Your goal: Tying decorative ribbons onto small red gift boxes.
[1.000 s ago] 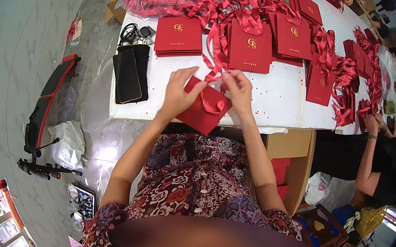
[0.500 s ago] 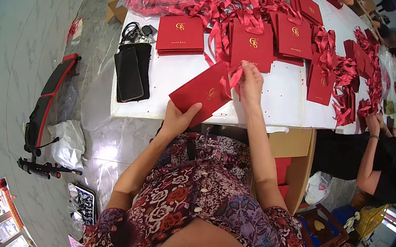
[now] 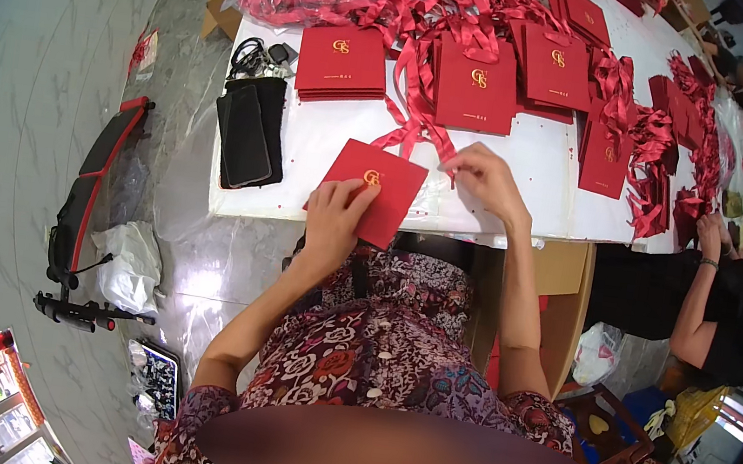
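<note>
A small red paper bag with a gold emblem lies tilted at the table's near edge. My left hand grips its lower left side, fingers bent over the front face. To the right, my right hand pinches the end of a shiny red ribbon. That ribbon runs back over the white table top to the ribbons beside a stack of red bags. Another stack of red bags lies to its left, without ribbon showing on top.
A black phone lies on a dark cloth at the table's left, below a cable and charger. Ribbons in clear plastic heap at the back. More ribboned bags stand to the right, where a co-worker's arm reaches in. Below is a cardboard box.
My right hand has left the held bag's ribbon, shifted right and taken a loose ribbon from the table. My left hand has turned the bag more upright and moved its fingers onto the front.
</note>
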{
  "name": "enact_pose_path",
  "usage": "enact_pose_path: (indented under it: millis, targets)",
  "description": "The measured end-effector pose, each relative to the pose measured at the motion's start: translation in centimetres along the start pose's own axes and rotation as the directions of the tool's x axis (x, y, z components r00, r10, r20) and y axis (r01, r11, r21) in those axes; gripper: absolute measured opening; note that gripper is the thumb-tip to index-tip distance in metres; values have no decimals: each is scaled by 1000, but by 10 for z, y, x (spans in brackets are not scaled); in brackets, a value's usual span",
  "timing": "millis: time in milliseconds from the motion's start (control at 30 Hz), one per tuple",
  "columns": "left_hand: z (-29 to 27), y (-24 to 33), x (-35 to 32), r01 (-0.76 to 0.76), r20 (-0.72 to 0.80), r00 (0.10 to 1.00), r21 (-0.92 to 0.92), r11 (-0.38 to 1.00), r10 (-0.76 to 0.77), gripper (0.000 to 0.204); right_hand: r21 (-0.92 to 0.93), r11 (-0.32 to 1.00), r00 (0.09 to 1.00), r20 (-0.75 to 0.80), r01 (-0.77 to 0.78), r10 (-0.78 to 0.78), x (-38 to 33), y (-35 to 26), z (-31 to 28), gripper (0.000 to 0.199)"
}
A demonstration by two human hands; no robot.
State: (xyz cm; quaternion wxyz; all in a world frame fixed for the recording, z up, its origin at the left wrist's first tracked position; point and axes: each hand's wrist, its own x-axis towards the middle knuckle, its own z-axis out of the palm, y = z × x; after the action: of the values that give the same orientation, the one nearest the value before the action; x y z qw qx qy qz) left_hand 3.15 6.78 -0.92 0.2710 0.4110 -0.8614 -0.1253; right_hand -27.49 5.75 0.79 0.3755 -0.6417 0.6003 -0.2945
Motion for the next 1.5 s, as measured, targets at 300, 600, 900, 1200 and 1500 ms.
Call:
enact_pose_path:
  millis: [300,600,900,1200,1500]
  targets:
    - [-4,11,11,22,219,976,-162,987,14,67,-250,961,972,-171,116,-161,-14,0,8,10]
    - [14,-17,76,-121,62,989,-203,972,136,51,782,431,892,-414,450,-182,-49,-52,-43,4]
    - [30,-15,86,-88,225,967,-132,987,117,46,283,958,967,-229,-44,112,-21,-29,52,11]
    - [31,-11,82,4,193,980,-297,955,56,20,-14,1000,942,-336,-10,5,-4,-25,88,12]
    - [41,7,73,-15,6,1000,-145,989,16,16,-230,972,926,-355,47,-129,1,-40,87,12]
